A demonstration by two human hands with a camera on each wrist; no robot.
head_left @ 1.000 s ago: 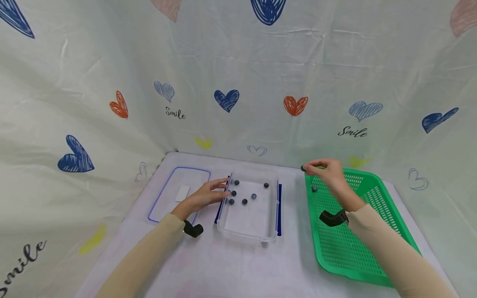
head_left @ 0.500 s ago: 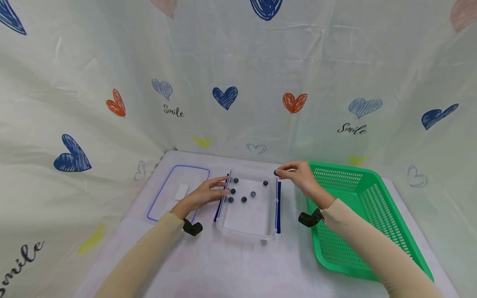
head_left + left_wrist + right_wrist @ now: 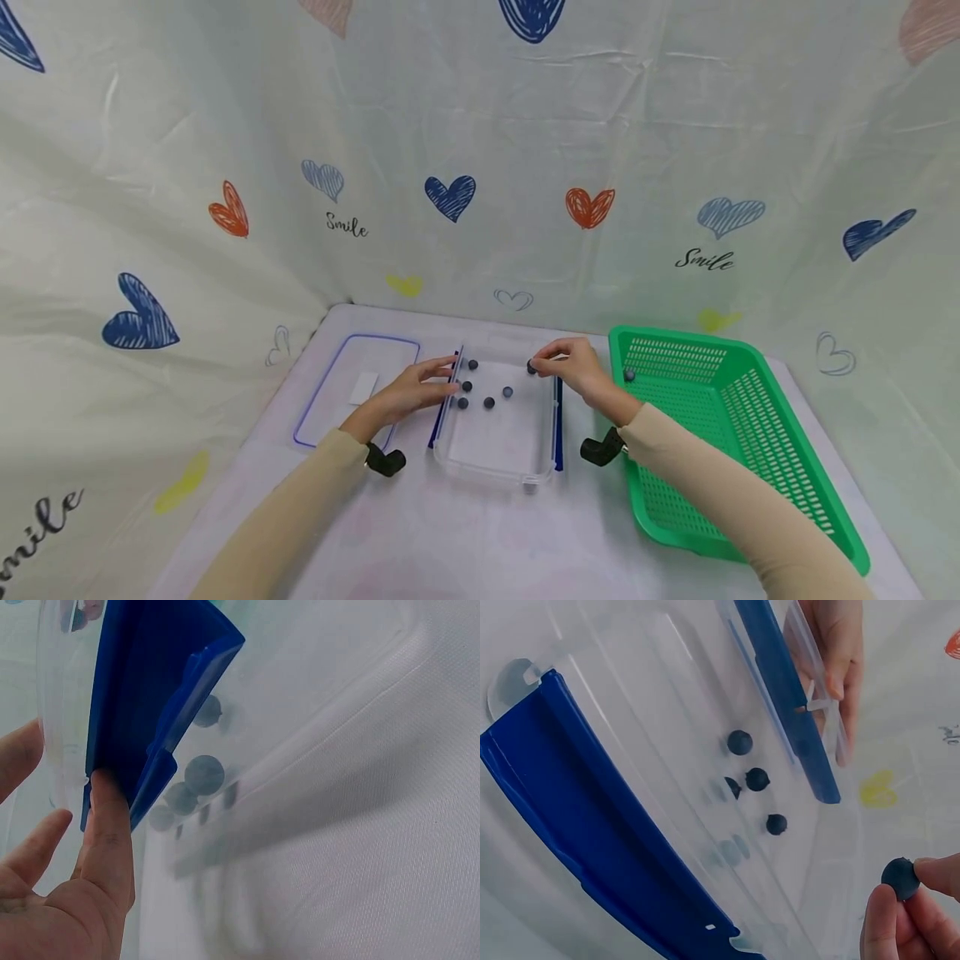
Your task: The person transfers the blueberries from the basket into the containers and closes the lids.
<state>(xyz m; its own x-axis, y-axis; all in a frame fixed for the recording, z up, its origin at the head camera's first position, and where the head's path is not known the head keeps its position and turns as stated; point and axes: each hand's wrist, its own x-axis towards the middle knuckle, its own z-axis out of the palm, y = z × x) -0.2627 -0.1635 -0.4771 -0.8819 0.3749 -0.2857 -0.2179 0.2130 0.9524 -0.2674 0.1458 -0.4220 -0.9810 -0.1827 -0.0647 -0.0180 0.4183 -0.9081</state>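
Note:
In the head view my right hand is over the far right corner of a clear plastic storage box with blue side clasps. Its thumb and fingers pinch a blueberry, which shows dark and round in the right wrist view. My left hand reaches to the box's left wall with its fingers extended. One fingertip touches the blue clasp in the left wrist view. Several blueberries lie on the box floor, mostly toward the left side. The right hand covers part of the far right corner.
To the right is a green perforated basket, with a single blueberry near its left wall. The box's clear lid, edged in blue, lies at the left on the white-covered table. A heart-patterned curtain hangs behind.
My right hand has moved left from above the basket's far left corner to the box, carrying the blueberry. The left hand stays at the box wall.

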